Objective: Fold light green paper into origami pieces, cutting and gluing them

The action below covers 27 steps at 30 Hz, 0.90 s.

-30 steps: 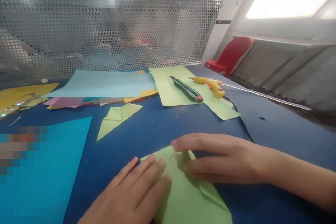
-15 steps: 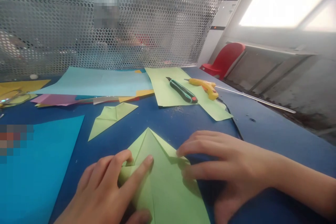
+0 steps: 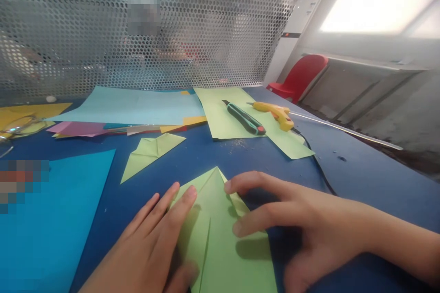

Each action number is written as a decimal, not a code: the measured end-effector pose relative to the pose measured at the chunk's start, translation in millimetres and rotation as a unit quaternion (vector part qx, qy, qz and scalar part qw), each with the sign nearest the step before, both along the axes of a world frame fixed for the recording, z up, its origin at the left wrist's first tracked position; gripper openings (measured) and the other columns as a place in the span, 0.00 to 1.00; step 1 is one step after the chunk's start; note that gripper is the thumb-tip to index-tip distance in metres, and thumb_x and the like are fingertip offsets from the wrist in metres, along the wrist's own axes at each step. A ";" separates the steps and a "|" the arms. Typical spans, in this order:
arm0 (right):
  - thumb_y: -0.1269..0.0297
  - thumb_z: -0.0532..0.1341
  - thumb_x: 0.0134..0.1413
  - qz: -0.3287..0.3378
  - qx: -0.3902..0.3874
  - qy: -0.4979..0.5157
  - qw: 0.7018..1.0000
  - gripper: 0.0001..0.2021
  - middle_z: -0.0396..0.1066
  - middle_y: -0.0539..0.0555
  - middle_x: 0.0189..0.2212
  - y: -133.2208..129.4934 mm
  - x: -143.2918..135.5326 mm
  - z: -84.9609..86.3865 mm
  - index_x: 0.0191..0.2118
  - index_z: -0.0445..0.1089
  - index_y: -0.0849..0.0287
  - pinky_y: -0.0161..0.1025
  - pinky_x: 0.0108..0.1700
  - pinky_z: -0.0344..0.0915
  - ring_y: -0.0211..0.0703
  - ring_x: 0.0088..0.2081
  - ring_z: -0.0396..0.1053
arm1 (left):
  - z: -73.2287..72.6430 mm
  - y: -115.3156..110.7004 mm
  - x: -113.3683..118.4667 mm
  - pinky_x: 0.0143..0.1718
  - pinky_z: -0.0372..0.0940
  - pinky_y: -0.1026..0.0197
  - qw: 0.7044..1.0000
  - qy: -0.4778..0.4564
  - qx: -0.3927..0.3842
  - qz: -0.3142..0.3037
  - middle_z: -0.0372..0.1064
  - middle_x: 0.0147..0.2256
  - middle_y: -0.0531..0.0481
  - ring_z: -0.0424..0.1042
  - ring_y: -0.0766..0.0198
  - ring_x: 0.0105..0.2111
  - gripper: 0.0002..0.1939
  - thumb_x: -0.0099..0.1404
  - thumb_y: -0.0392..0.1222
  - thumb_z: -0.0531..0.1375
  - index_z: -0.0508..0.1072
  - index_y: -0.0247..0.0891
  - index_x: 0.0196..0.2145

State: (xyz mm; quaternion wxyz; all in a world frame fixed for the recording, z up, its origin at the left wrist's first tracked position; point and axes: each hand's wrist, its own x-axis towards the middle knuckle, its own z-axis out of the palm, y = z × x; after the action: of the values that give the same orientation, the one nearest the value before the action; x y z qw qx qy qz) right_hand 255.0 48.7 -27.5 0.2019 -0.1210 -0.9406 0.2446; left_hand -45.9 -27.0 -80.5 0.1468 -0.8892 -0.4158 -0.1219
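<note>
A pale green sheet of paper (image 3: 227, 256), folded to a point at its far end, lies on the blue table in front of me. My left hand (image 3: 154, 238) rests along its left edge with fingers stretched out, fingertips on the folded flap. On the right side, my right hand (image 3: 292, 219) has its fingers spread. Its index fingertip is at the right flap near the tip, and another finger is over the sheet, casting a shadow. Beyond my left hand sits a small folded green paper piece (image 3: 151, 150).
A blue sheet (image 3: 51, 238) lies at the left. Farther back are a light blue sheet (image 3: 137, 105), a green sheet (image 3: 215, 114), a utility knife (image 3: 244, 118) and a yellow glue gun (image 3: 275, 112) with a black cord. A perforated metal screen (image 3: 192, 18) stands behind; a red chair (image 3: 302, 75) is beyond.
The pointed end of the folded paper has shifted right and turned slightly. My left fingers have straightened from a curled pose; my right fingers have spread wider. The view has moved slightly.
</note>
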 end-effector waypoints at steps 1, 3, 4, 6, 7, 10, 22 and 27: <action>0.46 0.73 0.54 -0.002 -0.003 -0.002 1.000 0.28 0.67 0.66 0.59 -1.1 -0.2 -0.1 0.53 0.76 0.61 0.39 0.61 0.69 0.49 0.61 0.71 | -3.1 1.6 -1.2 0.55 0.73 0.54 1.000 -0.001 0.012 -0.012 0.59 0.69 0.52 0.65 0.58 0.66 0.34 0.81 0.53 0.40 0.31 0.36 0.76; 0.49 0.73 0.56 -0.003 0.006 -0.006 1.000 0.24 0.68 0.66 0.58 -3.4 -1.4 0.1 0.51 0.77 0.61 0.39 0.61 0.69 0.48 0.61 0.71 | -10.0 5.2 -3.8 0.52 0.76 0.54 0.998 -0.005 0.033 -0.046 0.57 0.70 0.52 0.65 0.54 0.67 0.36 0.80 0.54 0.45 0.36 0.37 0.76; 0.49 0.72 0.57 -0.002 0.016 -0.002 1.000 0.22 0.68 0.66 0.57 -4.4 -2.3 0.5 0.49 0.78 0.62 0.39 0.61 0.69 0.48 0.60 0.71 | -13.2 7.0 -4.8 0.51 0.76 0.53 0.997 -0.007 0.042 -0.061 0.57 0.71 0.52 0.65 0.53 0.67 0.37 0.79 0.54 0.47 0.39 0.37 0.76; 0.51 0.70 0.61 0.004 0.042 0.014 0.999 0.19 0.71 0.66 0.54 -5.9 -5.2 1.3 0.47 0.78 0.63 0.40 0.62 0.69 0.48 0.60 0.72 | -17.8 10.0 -5.8 0.51 0.76 0.53 0.996 -0.004 0.055 -0.075 0.56 0.71 0.52 0.66 0.50 0.66 0.37 0.78 0.55 0.49 0.43 0.37 0.76; 0.52 0.69 0.63 0.009 0.054 0.023 0.998 0.17 0.73 0.66 0.51 -6.2 -6.9 1.7 0.45 0.77 0.63 0.41 0.62 0.69 0.48 0.59 0.73 | -19.2 11.0 -5.9 0.52 0.75 0.52 0.995 0.000 0.060 -0.075 0.56 0.71 0.51 0.66 0.50 0.66 0.37 0.77 0.55 0.49 0.45 0.36 0.75; 0.57 0.66 0.68 0.030 0.094 0.041 0.994 0.12 0.77 0.63 0.44 -5.5 -11.8 1.7 0.43 0.77 0.63 0.45 0.61 0.71 0.48 0.55 0.76 | -20.9 12.4 -5.4 0.52 0.74 0.52 0.994 0.008 0.075 -0.080 0.58 0.70 0.50 0.67 0.50 0.65 0.36 0.78 0.56 0.47 0.47 0.35 0.75; 0.63 0.58 0.73 0.081 0.173 -0.039 0.981 0.13 0.79 0.59 0.33 -9.4 -10.5 -4.3 0.39 0.77 0.64 0.43 0.42 0.73 0.48 0.40 0.77 | -17.4 11.0 -10.1 0.53 0.73 0.55 0.996 -0.015 0.037 -0.085 0.58 0.70 0.51 0.66 0.52 0.66 0.41 0.74 0.58 0.51 0.43 0.38 0.76; 0.68 0.56 0.71 0.030 0.027 -0.054 0.998 0.10 0.73 0.55 0.32 -13.6 -16.4 -2.3 0.36 0.70 0.57 0.40 0.41 0.69 0.43 0.35 0.69 | -17.0 12.5 -8.6 0.54 0.72 0.53 0.994 0.007 0.061 -0.087 0.56 0.71 0.51 0.64 0.51 0.67 0.41 0.74 0.63 0.50 0.49 0.37 0.75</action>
State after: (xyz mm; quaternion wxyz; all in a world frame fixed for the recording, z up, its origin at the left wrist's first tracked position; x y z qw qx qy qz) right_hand 238.6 35.1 -29.8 0.1465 -0.1009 -0.9595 0.2183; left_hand -54.5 -14.4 -97.4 0.1923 -0.9124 -0.3273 -0.1530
